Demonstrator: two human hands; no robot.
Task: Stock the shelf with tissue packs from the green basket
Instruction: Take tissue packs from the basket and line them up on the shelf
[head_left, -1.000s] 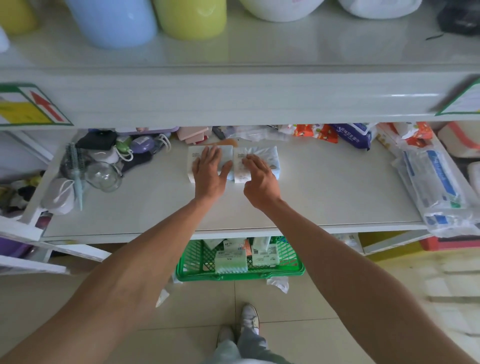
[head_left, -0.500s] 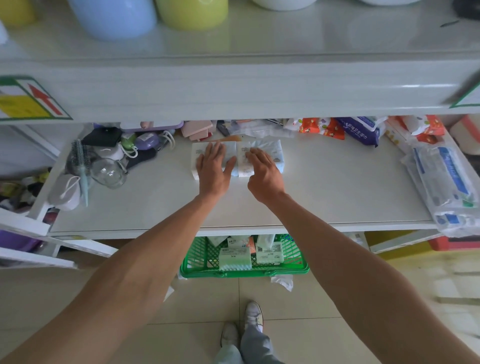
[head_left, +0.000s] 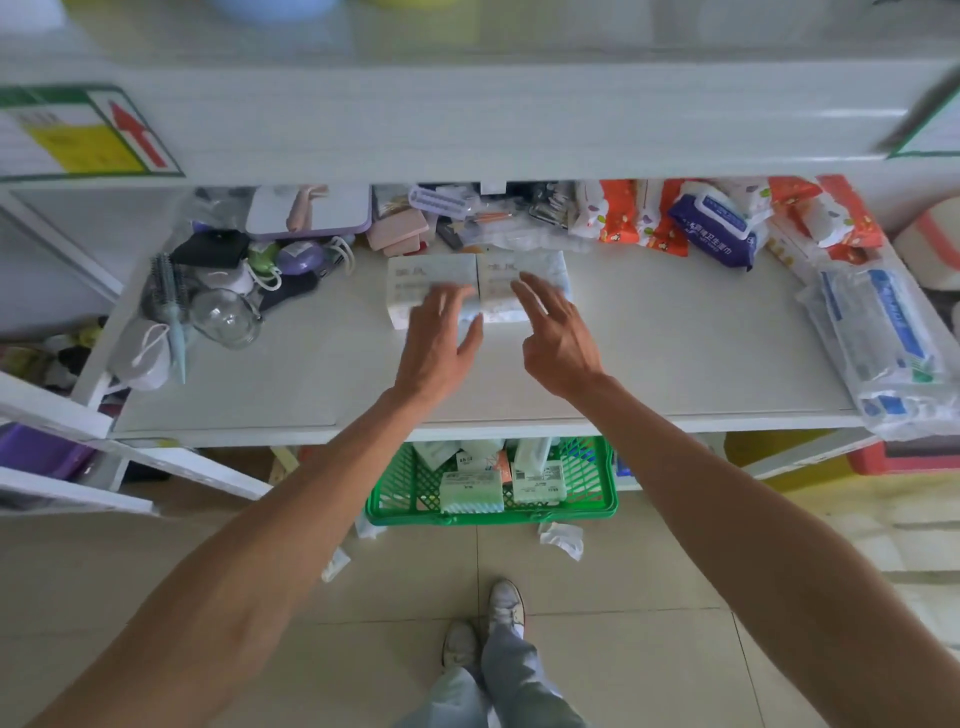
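Two pale tissue packs lie side by side on the white shelf (head_left: 675, 364): the left pack (head_left: 415, 283) and the right pack (head_left: 540, 267). My left hand (head_left: 441, 343) hovers just in front of the left pack, fingers spread and blurred. My right hand (head_left: 556, 338) is lifted off the right pack, fingers apart, holding nothing. Under the shelf, on the floor, stands the green basket (head_left: 395, 483) with several more tissue packs (head_left: 472, 491) inside.
Brushes, a glass bowl (head_left: 223, 317) and small items crowd the shelf's left. Red and blue wipe packs (head_left: 711, 228) fill the back right; a plastic-wrapped bundle (head_left: 883, 338) lies at the right edge. An upper shelf hangs overhead. My shoes (head_left: 483, 629) stand on the tiled floor.
Both hands have lifted off the two tissue packs and drawn back toward me, leaving the packs lying on the shelf. The view has tilted down slightly.
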